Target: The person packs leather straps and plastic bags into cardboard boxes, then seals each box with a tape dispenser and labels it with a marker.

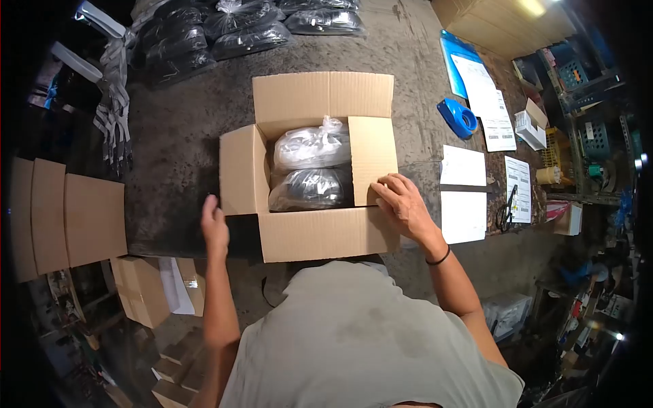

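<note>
An open cardboard box (320, 234) sits at the near edge of the dark table in front of me. Inside lie clear plastic bags with dark contents, a pale-looking bag (309, 148) behind and a darker bag (309, 189) nearer me. The box's right flap (373, 146) is folded inward over part of them; the other flaps are spread outward. My right hand (405, 209) rests with fingers stretched over the near end of that right flap. Just off the left flap (239, 170), my left hand (215, 224) is raised edge-on, open, holding nothing.
Several filled plastic bags (252, 37) are stacked at the back. To the right lie a blue tape dispenser (457, 118), papers (464, 216), scissors (505, 211) and a small white box (530, 129). Flat cardboard (95, 221) and a carton (139, 289) stand at left.
</note>
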A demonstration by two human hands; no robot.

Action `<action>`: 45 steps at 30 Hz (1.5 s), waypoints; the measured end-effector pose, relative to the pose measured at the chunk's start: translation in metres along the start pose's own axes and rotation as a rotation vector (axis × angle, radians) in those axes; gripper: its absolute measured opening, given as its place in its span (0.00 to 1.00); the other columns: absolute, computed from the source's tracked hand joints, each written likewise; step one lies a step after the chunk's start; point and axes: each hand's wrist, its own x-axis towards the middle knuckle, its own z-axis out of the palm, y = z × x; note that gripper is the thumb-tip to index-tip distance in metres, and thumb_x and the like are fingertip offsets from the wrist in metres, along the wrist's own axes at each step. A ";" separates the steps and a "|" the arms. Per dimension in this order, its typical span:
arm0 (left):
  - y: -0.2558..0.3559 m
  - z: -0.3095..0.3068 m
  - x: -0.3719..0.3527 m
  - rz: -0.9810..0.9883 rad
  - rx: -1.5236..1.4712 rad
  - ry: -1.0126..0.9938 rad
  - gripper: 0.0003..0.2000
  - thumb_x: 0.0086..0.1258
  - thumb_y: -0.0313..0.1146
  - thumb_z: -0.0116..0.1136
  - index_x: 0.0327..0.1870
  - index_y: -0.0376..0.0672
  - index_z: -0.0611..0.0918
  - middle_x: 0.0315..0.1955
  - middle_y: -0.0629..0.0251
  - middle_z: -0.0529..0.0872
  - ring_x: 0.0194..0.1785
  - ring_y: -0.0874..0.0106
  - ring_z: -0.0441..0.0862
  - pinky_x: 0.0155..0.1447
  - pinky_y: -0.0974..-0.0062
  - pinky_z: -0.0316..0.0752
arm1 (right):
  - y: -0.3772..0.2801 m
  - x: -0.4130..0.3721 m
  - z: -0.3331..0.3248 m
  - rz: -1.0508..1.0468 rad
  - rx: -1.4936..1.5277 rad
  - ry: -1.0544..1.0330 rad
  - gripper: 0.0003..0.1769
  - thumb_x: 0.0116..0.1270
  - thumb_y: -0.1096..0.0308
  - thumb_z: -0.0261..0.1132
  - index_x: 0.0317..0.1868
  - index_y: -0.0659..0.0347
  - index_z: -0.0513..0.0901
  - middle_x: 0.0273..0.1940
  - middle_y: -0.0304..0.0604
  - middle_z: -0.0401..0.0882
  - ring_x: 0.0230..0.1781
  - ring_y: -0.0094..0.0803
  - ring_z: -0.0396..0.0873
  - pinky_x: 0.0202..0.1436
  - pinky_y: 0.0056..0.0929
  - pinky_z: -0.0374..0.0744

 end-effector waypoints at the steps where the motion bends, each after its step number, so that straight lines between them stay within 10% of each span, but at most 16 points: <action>1: -0.003 -0.002 -0.014 0.028 0.111 -0.208 0.36 0.62 0.24 0.58 0.72 0.37 0.55 0.69 0.51 0.63 0.71 0.57 0.62 0.72 0.65 0.57 | 0.011 -0.004 0.001 -0.050 -0.013 -0.052 0.22 0.59 0.72 0.62 0.56 0.59 0.76 0.54 0.47 0.74 0.61 0.48 0.68 0.64 0.40 0.70; 7: 0.020 -0.021 -0.013 0.204 -0.215 -0.469 0.61 0.53 0.35 0.75 0.75 0.46 0.32 0.68 0.49 0.64 0.68 0.62 0.65 0.71 0.66 0.59 | 0.039 0.000 -0.006 -0.139 0.071 -0.145 0.21 0.53 0.83 0.59 0.49 0.60 0.82 0.51 0.43 0.78 0.60 0.46 0.70 0.63 0.40 0.71; 11: 0.066 -0.007 -0.032 0.389 -0.194 -0.554 0.61 0.58 0.32 0.70 0.71 0.44 0.22 0.68 0.48 0.66 0.70 0.60 0.65 0.73 0.65 0.55 | 0.052 0.009 0.001 -0.085 0.248 -0.077 0.15 0.57 0.82 0.60 0.43 0.60 0.83 0.45 0.41 0.81 0.54 0.42 0.73 0.58 0.36 0.73; 16: 0.072 -0.010 -0.002 0.763 0.305 -0.892 0.30 0.57 0.21 0.47 0.66 0.45 0.71 0.66 0.61 0.71 0.70 0.55 0.65 0.73 0.55 0.56 | 0.054 0.014 -0.002 -0.037 0.276 -0.092 0.14 0.57 0.82 0.59 0.42 0.60 0.84 0.43 0.40 0.82 0.51 0.39 0.74 0.56 0.35 0.73; 22: 0.074 -0.010 0.004 0.971 0.596 -0.744 0.28 0.57 0.24 0.55 0.63 0.52 0.75 0.65 0.66 0.72 0.68 0.55 0.67 0.72 0.54 0.59 | 0.063 0.031 -0.009 0.037 0.300 -0.159 0.12 0.61 0.76 0.58 0.44 0.61 0.84 0.36 0.40 0.84 0.44 0.33 0.78 0.51 0.30 0.75; 24: 0.066 -0.002 0.009 0.989 0.513 -0.703 0.26 0.58 0.29 0.60 0.62 0.51 0.75 0.64 0.63 0.73 0.68 0.55 0.67 0.71 0.55 0.60 | 0.067 0.050 -0.017 0.484 0.768 -0.336 0.13 0.68 0.70 0.57 0.49 0.65 0.82 0.34 0.40 0.84 0.38 0.24 0.78 0.49 0.27 0.75; 26: 0.034 0.015 0.024 0.855 0.168 -0.750 0.25 0.58 0.37 0.65 0.58 0.45 0.77 0.60 0.58 0.75 0.68 0.56 0.65 0.70 0.58 0.60 | 0.090 0.077 -0.011 0.346 0.767 -0.227 0.20 0.70 0.60 0.59 0.53 0.68 0.79 0.34 0.38 0.83 0.36 0.21 0.78 0.48 0.25 0.75; 27: 0.075 0.018 0.020 0.265 0.282 -0.841 0.25 0.62 0.37 0.62 0.61 0.41 0.73 0.60 0.53 0.72 0.68 0.58 0.64 0.69 0.60 0.60 | 0.106 0.094 -0.004 0.331 0.779 -0.085 0.22 0.70 0.58 0.60 0.56 0.66 0.78 0.40 0.37 0.83 0.41 0.22 0.77 0.49 0.24 0.74; 30: 0.061 0.065 0.016 0.316 0.010 -0.424 0.31 0.65 0.37 0.60 0.68 0.40 0.64 0.61 0.48 0.69 0.68 0.59 0.65 0.70 0.63 0.59 | 0.099 0.142 0.004 0.519 0.857 0.364 0.25 0.70 0.50 0.58 0.56 0.61 0.78 0.49 0.37 0.79 0.54 0.29 0.73 0.56 0.35 0.71; 34: 0.058 0.080 0.020 -0.033 -0.330 -0.624 0.33 0.70 0.30 0.49 0.75 0.41 0.51 0.69 0.53 0.61 0.71 0.63 0.60 0.72 0.66 0.57 | 0.105 0.142 0.000 0.506 1.339 0.252 0.26 0.69 0.42 0.54 0.48 0.56 0.81 0.51 0.42 0.77 0.57 0.37 0.72 0.59 0.40 0.70; 36: 0.072 0.076 0.013 -0.199 -0.521 -0.685 0.31 0.72 0.29 0.44 0.75 0.43 0.50 0.71 0.56 0.59 0.72 0.64 0.58 0.73 0.66 0.55 | 0.134 0.113 0.028 0.142 1.270 0.134 0.22 0.67 0.48 0.59 0.47 0.58 0.81 0.52 0.44 0.76 0.59 0.36 0.71 0.62 0.39 0.70; 38: 0.073 0.073 -0.003 -0.401 -0.635 -0.655 0.31 0.73 0.31 0.41 0.75 0.43 0.48 0.70 0.56 0.59 0.73 0.62 0.57 0.73 0.66 0.52 | 0.091 0.089 0.037 0.243 0.545 0.263 0.18 0.65 0.59 0.63 0.50 0.61 0.79 0.55 0.48 0.74 0.60 0.39 0.71 0.64 0.39 0.69; 45: 0.089 0.093 -0.087 -0.253 -0.352 -0.348 0.30 0.79 0.42 0.37 0.76 0.43 0.45 0.74 0.50 0.51 0.74 0.59 0.53 0.74 0.66 0.50 | 0.092 0.049 0.019 0.199 0.460 0.198 0.27 0.64 0.66 0.64 0.63 0.62 0.70 0.68 0.55 0.61 0.67 0.48 0.64 0.67 0.38 0.67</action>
